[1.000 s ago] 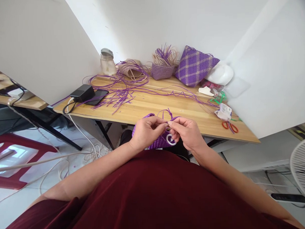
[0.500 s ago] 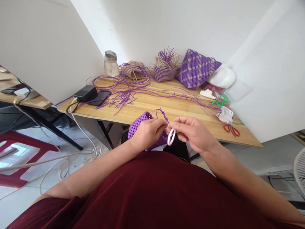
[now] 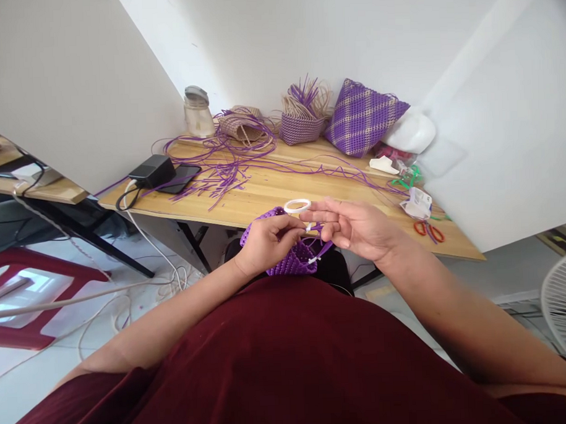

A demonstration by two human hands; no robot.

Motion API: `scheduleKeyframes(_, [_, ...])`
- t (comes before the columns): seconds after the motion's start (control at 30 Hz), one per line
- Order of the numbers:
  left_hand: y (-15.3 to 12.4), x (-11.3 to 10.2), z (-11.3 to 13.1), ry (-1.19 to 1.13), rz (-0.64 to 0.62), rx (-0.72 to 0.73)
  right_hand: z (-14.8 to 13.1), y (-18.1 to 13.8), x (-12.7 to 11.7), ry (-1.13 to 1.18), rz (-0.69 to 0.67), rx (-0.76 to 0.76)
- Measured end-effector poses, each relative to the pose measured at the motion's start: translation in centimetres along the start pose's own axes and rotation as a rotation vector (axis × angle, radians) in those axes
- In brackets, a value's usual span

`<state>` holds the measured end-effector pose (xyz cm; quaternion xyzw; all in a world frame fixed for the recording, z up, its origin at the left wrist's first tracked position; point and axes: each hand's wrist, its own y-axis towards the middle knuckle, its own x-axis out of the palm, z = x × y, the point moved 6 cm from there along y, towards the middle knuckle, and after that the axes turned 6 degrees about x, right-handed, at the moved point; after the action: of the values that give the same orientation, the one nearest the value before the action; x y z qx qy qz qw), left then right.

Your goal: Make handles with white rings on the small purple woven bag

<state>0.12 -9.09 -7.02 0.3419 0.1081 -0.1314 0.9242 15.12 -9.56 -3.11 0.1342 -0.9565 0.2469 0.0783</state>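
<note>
A purple woven bag (image 3: 291, 263) rests on my lap, partly hidden behind my left hand (image 3: 273, 242). Thumb and forefinger of that hand pinch a purple plastic strap (image 3: 325, 247), where a small white wrapping (image 3: 308, 226) shows. A second white band sits lower, near the bag's rim. My right hand (image 3: 360, 229) is beside it on the right, index and middle fingers stretched leftward and the others curled by the strap. At its fingertips is a thin white ring, apparently a narrow roll of tape (image 3: 297, 206), lying nearly flat above my left hand.
Cut purple strips (image 3: 226, 180) and long strands lie across the wooden table (image 3: 268, 197). Behind stand a glass jar (image 3: 198, 113), unfinished baskets (image 3: 302, 126) and a purple checked woven bag (image 3: 363, 119). A black adapter (image 3: 151, 171) is left; orange-handled scissors (image 3: 428, 231) are right.
The white ring has risen and tipped from upright to nearly flat, moving left over my left hand. My right fingers have straightened, and the strap between the hands shows more clearly.
</note>
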Motion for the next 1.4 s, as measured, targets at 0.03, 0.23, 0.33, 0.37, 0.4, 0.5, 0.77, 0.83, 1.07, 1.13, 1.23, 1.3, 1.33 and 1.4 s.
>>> scheduleKeyframes(0.03, [0.1, 0.1, -0.2, -0.058, -0.006, -0.043, -0.3, -0.1, -0.1, -0.010, -0.005, -0.019])
scheduleKeyframes(0.23, [0.4, 0.7, -0.3, -0.318, -0.066, -0.206, -0.9, -0.1, -0.8, -0.038, -0.035, -0.028])
scheduleKeyframes(0.33, [0.4, 0.7, -0.4, -0.383, -0.065, -0.254, -1.4, -0.3, -1.1, -0.215, 0.005, -0.155])
scheduleKeyframes(0.37, [0.4, 0.7, -0.4, -0.397, -0.058, -0.265, -1.7, -0.6, -1.2, -0.332, 0.045, -0.240])
scheduleKeyframes(0.4, [0.4, 0.7, -0.5, -0.406, -0.053, -0.272, -1.9, -1.0, -1.1, -0.474, 0.094, -0.334])
scheduleKeyframes(0.5, [0.4, 0.7, -0.6, -0.422, -0.052, -0.280, -2.0, -2.3, 0.0, -0.914, 0.223, -0.598])
scheduleKeyframes(0.77, [0.4, 0.7, -1.0, -0.483, 0.006, -0.360, -0.3, -4.9, 1.4, -1.242, 0.610, -1.143])
scheduleKeyframes(0.83, [0.5, 0.6, -1.1, -0.476, 0.038, -0.373, 0.8, -4.2, 0.9, -1.242, 0.581, -1.011])
scheduleKeyframes(1.07, [0.8, 0.5, -1.0, -0.464, 0.063, -0.375, 3.4, -1.4, 0.0, -1.036, 0.422, -0.606])
scheduleKeyframes(1.13, [0.9, 0.5, -0.9, -0.462, 0.060, -0.372, 3.2, -0.8, 0.0, -0.874, 0.391, -0.617])
scheduleKeyframes(1.23, [1.0, 0.4, -0.7, -0.457, 0.069, -0.365, 3.4, 0.6, -0.2, -0.564, 0.265, -0.553])
scheduleKeyframes(1.3, [1.0, 0.3, -0.9, -0.454, 0.090, -0.373, 3.8, 1.5, -0.5, -0.416, 0.215, -0.492])
scheduleKeyframes(1.33, [1.0, 0.2, -1.0, -0.450, 0.104, -0.383, 3.9, 1.7, -0.6, -0.382, 0.210, -0.469])
scheduleKeyframes(1.4, [0.8, 0.2, -1.4, -0.427, 0.140, -0.407, 4.2, 1.9, -0.6, -0.386, 0.218, -0.442])
